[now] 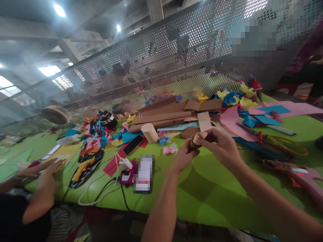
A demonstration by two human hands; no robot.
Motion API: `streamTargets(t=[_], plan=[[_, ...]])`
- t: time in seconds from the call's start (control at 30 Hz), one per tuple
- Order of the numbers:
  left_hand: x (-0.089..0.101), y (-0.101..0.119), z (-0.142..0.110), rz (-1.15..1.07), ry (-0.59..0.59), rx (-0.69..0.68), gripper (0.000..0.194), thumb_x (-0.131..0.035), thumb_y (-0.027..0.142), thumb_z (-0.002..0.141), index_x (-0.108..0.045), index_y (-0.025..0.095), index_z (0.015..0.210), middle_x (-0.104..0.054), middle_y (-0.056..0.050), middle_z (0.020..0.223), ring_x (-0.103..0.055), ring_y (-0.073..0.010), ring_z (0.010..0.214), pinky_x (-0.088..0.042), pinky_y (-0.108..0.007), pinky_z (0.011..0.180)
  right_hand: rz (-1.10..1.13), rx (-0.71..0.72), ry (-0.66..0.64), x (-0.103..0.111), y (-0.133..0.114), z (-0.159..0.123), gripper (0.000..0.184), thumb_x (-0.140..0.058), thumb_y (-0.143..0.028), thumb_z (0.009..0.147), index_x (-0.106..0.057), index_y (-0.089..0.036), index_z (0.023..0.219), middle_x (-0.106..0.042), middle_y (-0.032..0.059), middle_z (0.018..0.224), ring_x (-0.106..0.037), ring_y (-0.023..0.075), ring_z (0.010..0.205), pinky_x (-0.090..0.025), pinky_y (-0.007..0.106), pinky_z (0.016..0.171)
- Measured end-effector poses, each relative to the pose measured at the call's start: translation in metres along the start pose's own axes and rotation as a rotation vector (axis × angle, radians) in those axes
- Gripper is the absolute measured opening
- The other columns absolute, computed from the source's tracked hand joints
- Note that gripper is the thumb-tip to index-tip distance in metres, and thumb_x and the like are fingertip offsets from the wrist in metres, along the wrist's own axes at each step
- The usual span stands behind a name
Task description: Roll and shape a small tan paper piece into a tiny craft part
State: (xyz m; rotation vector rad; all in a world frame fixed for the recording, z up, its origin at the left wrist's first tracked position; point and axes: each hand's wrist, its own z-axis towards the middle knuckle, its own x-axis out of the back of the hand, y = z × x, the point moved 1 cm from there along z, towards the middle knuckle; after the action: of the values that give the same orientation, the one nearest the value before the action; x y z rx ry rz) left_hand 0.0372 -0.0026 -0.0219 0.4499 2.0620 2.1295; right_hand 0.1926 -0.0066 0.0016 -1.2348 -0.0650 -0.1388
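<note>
Over the green table (207, 188) my left hand (184, 154) and my right hand (222, 144) meet on a small rolled piece of tan paper (199, 137). The fingers of both hands pinch and curl round it, holding it just above the tabletop. A taller paper roll (149, 132) stands upright on the table to the left of my hands. A small pink scrap (169, 149) lies just left of my left hand.
Brown card strips (161, 117), pink sheets (234, 121) and coloured scraps (98, 134) lie behind. Yellow-handled scissors (280, 141) and a glue gun (300, 174) rest at right. A phone (133, 144), charger and cables (126, 174) sit left. Another person's hands (42, 171) rest at far left; a perforated metal screen (176, 60) backs the table.
</note>
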Motion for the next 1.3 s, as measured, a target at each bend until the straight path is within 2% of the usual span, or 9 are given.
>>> streamTargets(t=[0.23, 0.47, 0.6, 0.73, 0.87, 1.0, 1.07, 1.17, 1.3], plan=[[-0.004, -0.001, -0.002, 0.053, -0.024, -0.031, 0.041, -0.064, 0.025, 0.081, -0.055, 0.022, 0.121, -0.065, -0.004, 0.111, -0.058, -0.0215, 0.106, -0.044, -0.036, 0.098, 0.048, -0.028, -0.003, -0.005, -0.008, -0.004, 0.041, -0.073, -0.06, 0.078, -0.061, -0.021, 0.081, -0.066, 0.0023, 0.071, -0.056, 0.0159, 0.063, -0.042, 0.03, 0.056], [-0.006, 0.002, -0.002, -0.115, 0.012, 0.011, 0.038, -0.067, 0.021, 0.078, -0.059, 0.022, 0.115, -0.065, -0.004, 0.114, -0.057, -0.0223, 0.111, -0.044, -0.035, 0.098, -0.046, 0.019, -0.014, -0.003, -0.006, -0.001, 0.043, -0.071, -0.063, 0.078, -0.065, -0.02, 0.077, -0.056, -0.0006, 0.063, -0.048, 0.0135, 0.057, -0.038, 0.029, 0.051], [-0.006, 0.004, -0.002, -0.23, 0.031, 0.027, 0.038, -0.07, 0.022, 0.075, -0.059, 0.022, 0.111, -0.064, -0.002, 0.101, -0.057, -0.0188, 0.098, -0.046, -0.029, 0.085, -0.116, 0.084, -0.018, 0.0, -0.008, 0.003, 0.044, -0.07, -0.066, 0.078, -0.072, -0.022, 0.075, -0.064, 0.006, 0.081, -0.057, 0.018, 0.068, -0.044, 0.033, 0.058], [-0.003, 0.007, -0.005, -0.218, 0.009, 0.045, 0.04, -0.071, 0.044, 0.077, -0.058, 0.022, 0.108, -0.052, 0.002, 0.076, -0.047, -0.0122, 0.067, -0.037, -0.025, 0.061, -0.119, 0.127, -0.048, 0.002, -0.008, 0.005, 0.045, -0.068, -0.07, 0.077, -0.074, -0.026, 0.074, -0.067, 0.0082, 0.089, -0.061, 0.0214, 0.076, -0.049, 0.035, 0.064], [-0.002, 0.008, -0.005, -0.253, -0.012, 0.045, 0.057, -0.056, 0.075, 0.079, -0.057, 0.021, 0.097, -0.037, 0.006, 0.063, -0.03, -0.0089, 0.052, -0.021, -0.025, 0.051, -0.174, 0.158, -0.127, 0.004, -0.003, 0.006, 0.042, -0.067, -0.066, 0.08, -0.074, -0.025, 0.073, -0.068, 0.0084, 0.09, -0.063, 0.0225, 0.078, -0.05, 0.036, 0.067], [-0.004, 0.008, -0.003, -0.303, 0.066, 0.081, 0.057, -0.062, 0.077, 0.072, -0.054, 0.021, 0.082, -0.031, 0.007, 0.059, -0.027, -0.0078, 0.05, -0.019, -0.025, 0.051, -0.209, 0.157, -0.225, 0.004, -0.001, 0.007, 0.035, -0.067, -0.059, 0.082, -0.075, -0.026, 0.08, -0.068, 0.0087, 0.096, -0.064, 0.0235, 0.082, -0.051, 0.038, 0.072], [-0.005, 0.009, -0.003, -0.31, 0.09, 0.097, 0.056, -0.066, 0.075, 0.07, -0.054, 0.021, 0.08, -0.034, 0.007, 0.06, -0.029, -0.0077, 0.051, -0.02, -0.024, 0.052, -0.229, 0.168, -0.199, 0.004, -0.003, 0.007, 0.034, -0.07, -0.059, 0.08, -0.074, -0.025, 0.081, -0.068, 0.0085, 0.094, -0.063, 0.0229, 0.079, -0.051, 0.037, 0.071], [-0.005, 0.011, -0.004, -0.285, 0.125, 0.129, 0.055, -0.067, 0.074, 0.069, -0.057, 0.02, 0.08, -0.04, 0.005, 0.063, -0.032, -0.0079, 0.054, -0.023, -0.024, 0.053, -0.208, 0.136, -0.103, 0.006, -0.007, 0.007, 0.04, -0.074, -0.062, 0.073, -0.069, -0.024, 0.084, -0.064, 0.005, 0.079, -0.058, 0.0204, 0.07, -0.048, 0.034, 0.064], [-0.005, 0.013, -0.004, -0.243, 0.125, 0.13, 0.055, -0.068, 0.073, 0.068, -0.06, 0.02, 0.081, -0.048, 0.002, 0.068, -0.037, -0.009, 0.057, -0.026, -0.024, 0.054, -0.09, 0.025, -0.06, 0.008, -0.008, 0.007, 0.044, -0.068, -0.067, 0.077, -0.069, -0.023, 0.083, -0.065, 0.0031, 0.071, -0.056, 0.0182, 0.065, -0.044, 0.031, 0.058]])
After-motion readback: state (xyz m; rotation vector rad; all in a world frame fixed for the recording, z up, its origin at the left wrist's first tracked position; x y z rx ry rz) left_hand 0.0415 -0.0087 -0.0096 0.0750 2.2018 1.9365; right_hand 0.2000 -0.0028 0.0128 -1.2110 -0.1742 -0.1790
